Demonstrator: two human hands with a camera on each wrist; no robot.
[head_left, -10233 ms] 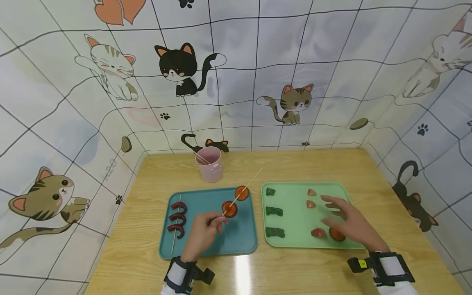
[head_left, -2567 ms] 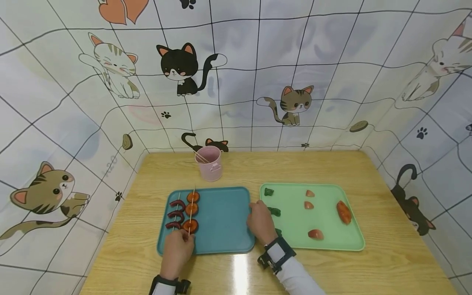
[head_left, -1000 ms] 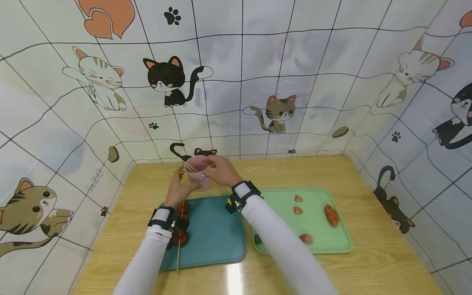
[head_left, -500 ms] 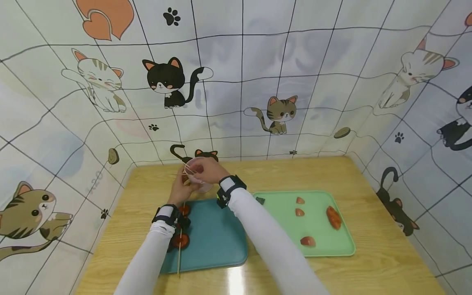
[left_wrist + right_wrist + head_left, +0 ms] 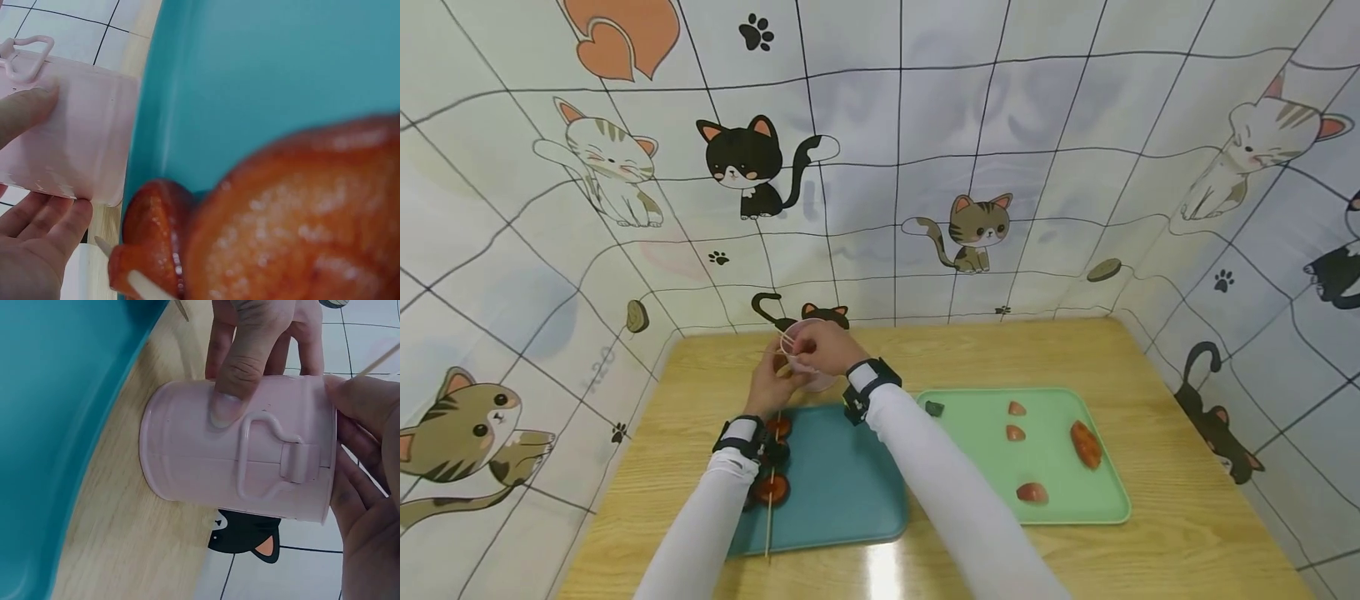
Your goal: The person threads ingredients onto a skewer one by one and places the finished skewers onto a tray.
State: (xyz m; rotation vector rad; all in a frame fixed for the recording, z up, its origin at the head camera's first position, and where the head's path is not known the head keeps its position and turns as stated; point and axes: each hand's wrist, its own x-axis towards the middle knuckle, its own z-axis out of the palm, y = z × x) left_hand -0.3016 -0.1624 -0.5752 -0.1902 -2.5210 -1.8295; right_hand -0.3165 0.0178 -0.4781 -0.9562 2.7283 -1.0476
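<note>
My left hand (image 5: 769,387) grips the side of a pink bucket (image 5: 194,444), its thumb lying beside the small wire handle in the right wrist view. My right hand (image 5: 827,348) reaches over the mouth, fingers bent down inside the rim near thin wooden skewers (image 5: 784,336). I cannot tell whether those fingers pinch a skewer. In the right wrist view, one skewer (image 5: 380,359) slants out beside the right thumb. Under my left forearm, reddish-brown round slices (image 5: 771,490) are threaded on a skewer (image 5: 769,533) on the blue tray (image 5: 850,492); my left wrist partly covers them.
To the right is a green tray (image 5: 977,450) bearing a green piece (image 5: 934,408), several pink-red pieces (image 5: 1032,492) and an orange-brown piece (image 5: 1086,444). My right sleeve covers its left part. A cat-patterned wall (image 5: 865,250) encloses the wooden table (image 5: 1187,533).
The skewer, earlier in my left hand, gained a third slice and lies on the blue tray. Both hands went to the bucket; my right fingers moved from its rim into its mouth.
</note>
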